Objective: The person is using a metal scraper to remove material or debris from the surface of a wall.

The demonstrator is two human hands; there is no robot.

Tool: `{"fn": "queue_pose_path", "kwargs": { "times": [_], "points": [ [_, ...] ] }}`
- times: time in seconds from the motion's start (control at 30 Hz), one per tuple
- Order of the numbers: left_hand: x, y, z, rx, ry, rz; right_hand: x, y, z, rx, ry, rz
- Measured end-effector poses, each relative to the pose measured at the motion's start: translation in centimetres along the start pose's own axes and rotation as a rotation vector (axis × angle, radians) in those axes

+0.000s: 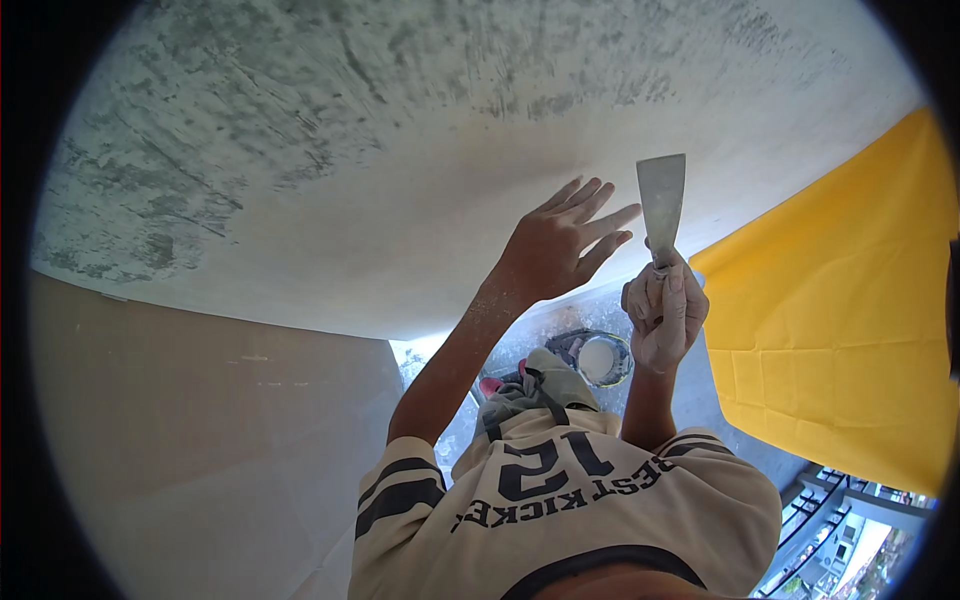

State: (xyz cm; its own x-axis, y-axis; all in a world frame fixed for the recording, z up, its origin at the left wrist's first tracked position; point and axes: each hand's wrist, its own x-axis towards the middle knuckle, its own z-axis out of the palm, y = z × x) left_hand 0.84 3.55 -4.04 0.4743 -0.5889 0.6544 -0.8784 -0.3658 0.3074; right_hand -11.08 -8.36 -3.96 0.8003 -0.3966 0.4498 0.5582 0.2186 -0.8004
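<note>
My right hand [666, 311] grips a putty knife [663, 199] by its lower end, with the wide metal blade pointing up the picture. White dust or filler coats these fingers. My left hand [559, 244] is held with its fingers spread and holds nothing; its fingertips are near the blade, in front of the wall. Whether they touch the wall I cannot tell. The plastered wall [360, 247] is smooth and pale in its lower part, with rough grey-green patches farther up the picture.
A bucket [598, 360] with white material stands on the spattered floor near my feet. A yellow sheet [817, 322] hangs at the right. Another smooth wall [217, 420] lies at the left. Metal railings [814, 525] show at the lower right.
</note>
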Motion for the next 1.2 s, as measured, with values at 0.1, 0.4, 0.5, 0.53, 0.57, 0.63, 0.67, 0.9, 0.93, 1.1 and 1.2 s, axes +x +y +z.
{"fn": "queue_pose_path", "kwargs": {
  "times": [0.1, 0.4, 0.5, 0.53, 0.57, 0.63, 0.67, 0.9, 0.93, 1.1, 1.2],
  "points": [
    [-0.8, 1.6, -0.5, -0.406, 0.153, -0.239, 0.5, -0.5, -0.1, -0.052, 0.005, 0.040],
    [3.6, 5.0, 0.6, -1.442, 0.469, -0.703, 4.8, 1.4, 0.7, -0.221, -0.166, 0.129],
    [4.8, 4.3, 2.1, -1.457, 0.446, -0.713, 5.9, 2.8, 0.0, -0.262, -0.203, 0.036],
    [4.9, 4.0, 2.5, -1.452, 0.455, -0.693, 6.2, 3.4, -0.1, -0.260, -0.182, 0.063],
    [5.0, 3.7, 2.8, -1.438, 0.430, -0.704, 6.4, 4.0, -0.4, -0.247, -0.168, 0.089],
    [4.9, 3.0, 3.1, -1.408, 0.408, -0.715, 6.6, 5.2, -0.7, -0.352, -0.185, -0.002],
    [4.8, 2.8, 3.2, -1.366, 0.385, -0.757, 6.3, 5.6, -0.7, -0.315, -0.190, 0.009],
    [4.6, 3.0, 3.8, -1.211, 0.410, -0.850, 5.1, 7.1, -0.7, -0.275, -0.126, 0.038],
    [4.7, 3.0, 3.8, -1.217, 0.447, -0.822, 5.1, 7.0, -0.7, -0.269, -0.121, 0.040],
    [4.9, 3.0, 3.3, -1.166, 0.450, -0.806, 5.4, 6.5, -0.2, -0.278, -0.097, -0.056],
    [4.8, 3.0, 3.2, -1.095, 0.446, -0.806, 5.5, 6.3, 0.0, -0.267, -0.092, -0.072]
  ]
}}
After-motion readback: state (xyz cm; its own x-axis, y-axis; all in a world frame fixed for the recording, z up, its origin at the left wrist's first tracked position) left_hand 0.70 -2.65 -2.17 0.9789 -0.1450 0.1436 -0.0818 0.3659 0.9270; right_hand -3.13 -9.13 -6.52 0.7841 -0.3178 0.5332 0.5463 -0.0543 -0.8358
